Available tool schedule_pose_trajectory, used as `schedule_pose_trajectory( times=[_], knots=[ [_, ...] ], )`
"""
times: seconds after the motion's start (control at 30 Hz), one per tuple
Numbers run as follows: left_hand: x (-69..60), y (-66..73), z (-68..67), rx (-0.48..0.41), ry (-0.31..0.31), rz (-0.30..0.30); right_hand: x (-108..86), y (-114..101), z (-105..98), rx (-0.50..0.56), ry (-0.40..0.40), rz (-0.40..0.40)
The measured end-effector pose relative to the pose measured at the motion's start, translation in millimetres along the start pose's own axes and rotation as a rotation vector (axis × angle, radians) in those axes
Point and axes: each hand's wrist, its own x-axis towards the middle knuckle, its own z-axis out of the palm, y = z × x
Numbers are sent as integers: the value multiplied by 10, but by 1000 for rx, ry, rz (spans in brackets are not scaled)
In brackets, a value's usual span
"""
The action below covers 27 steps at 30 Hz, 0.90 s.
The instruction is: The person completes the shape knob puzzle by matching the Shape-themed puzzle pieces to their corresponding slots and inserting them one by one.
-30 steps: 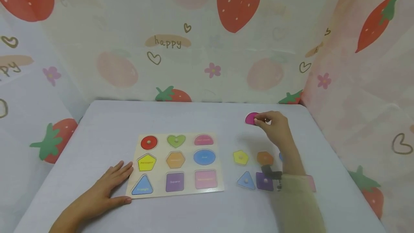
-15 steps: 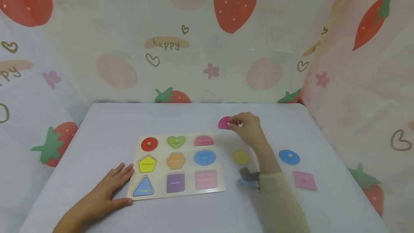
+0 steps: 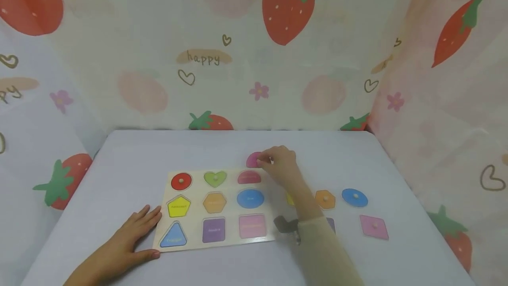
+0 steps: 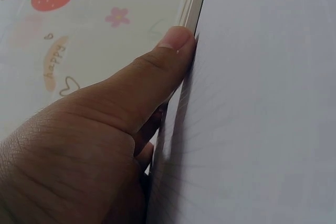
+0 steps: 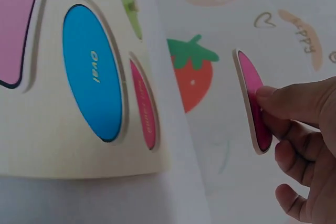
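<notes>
My right hand (image 3: pixel 282 167) pinches a magenta half-circle puzzle piece (image 5: pixel 254 100) between thumb and fingers. In the head view the piece hangs just beyond the far edge of the shape puzzle board (image 3: pixel 234 244), above its half-circle recess (image 3: pixel 249 177). A red circle piece (image 3: pixel 181 181) and a green heart piece (image 3: pixel 215 179) with knobs sit in the board's far row. The other recesses show printed shapes, among them a blue oval recess (image 5: pixel 93 72). My left hand (image 3: pixel 119 246) rests on the table, fingers extended, its thumb and fingertips at the board's left edge.
Right of the board lie knobbed pieces: an orange hexagon (image 3: pixel 325 199), a blue oval (image 3: pixel 355 197) and a pink rectangle (image 3: pixel 374 227). A yellow piece (image 3: pixel 291 199) and a purple piece (image 3: pixel 331 224) are partly behind the right arm. Strawberry-patterned curtains (image 3: pixel 214 21) surround the white table (image 3: pixel 190 149).
My right hand has carried the half-circle piece leftward and a little nearer, from beyond the loose pieces to the board's far edge. My left hand stays at the board's left edge.
</notes>
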Motion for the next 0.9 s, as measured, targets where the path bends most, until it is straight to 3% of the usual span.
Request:
schedule_pose_trajectory(
  times=[0.27,0.4,0.63,0.9],
  knots=[
    [9,23,-5,-15,-33,-10,-33,23,116,-9,-26,57],
    [-41,19,10,-10,-13,15,-39,46,213,-10,-46,62],
    [-32,36,10,-14,-16,7,-47,62,330,-69,-103,68],
    [-25,72,-34,-11,-17,19,-41,81,409,-27,-110,106]
  ],
)
